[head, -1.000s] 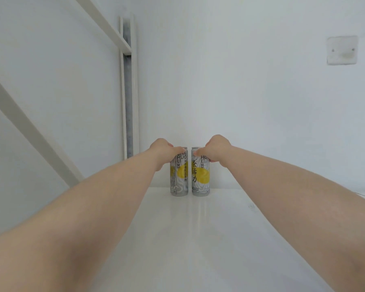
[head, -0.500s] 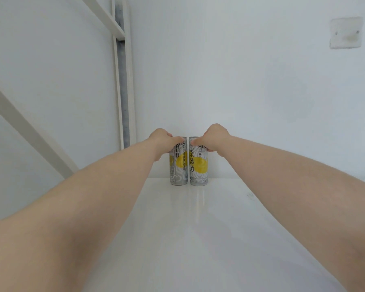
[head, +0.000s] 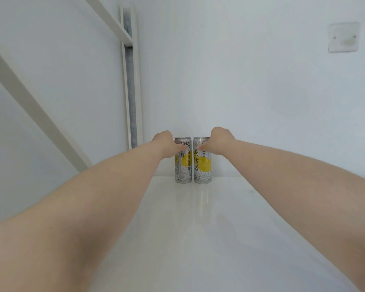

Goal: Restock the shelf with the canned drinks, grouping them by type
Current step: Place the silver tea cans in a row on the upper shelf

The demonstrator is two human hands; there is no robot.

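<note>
My left grip (head: 166, 144) curls round the top of the left can (head: 182, 168); my right grip (head: 219, 142) holds the right can (head: 202, 168). Both cans stand upright, side by side, at the back of the shelf (head: 198, 239).

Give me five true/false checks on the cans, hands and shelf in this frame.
1. The left can and right can both stand upright on the white shelf. True.
2. One can is red, the other blue. False: both are grey with a yellow patch.
3. The left hand holds the left can and the right hand holds the right can, each near the top. True.
4. One can is stacked on the other. False: they stand side by side with a narrow gap between them.
5. The cans sit at the shelf's front edge. False: they are at the back, by the wall.
</note>
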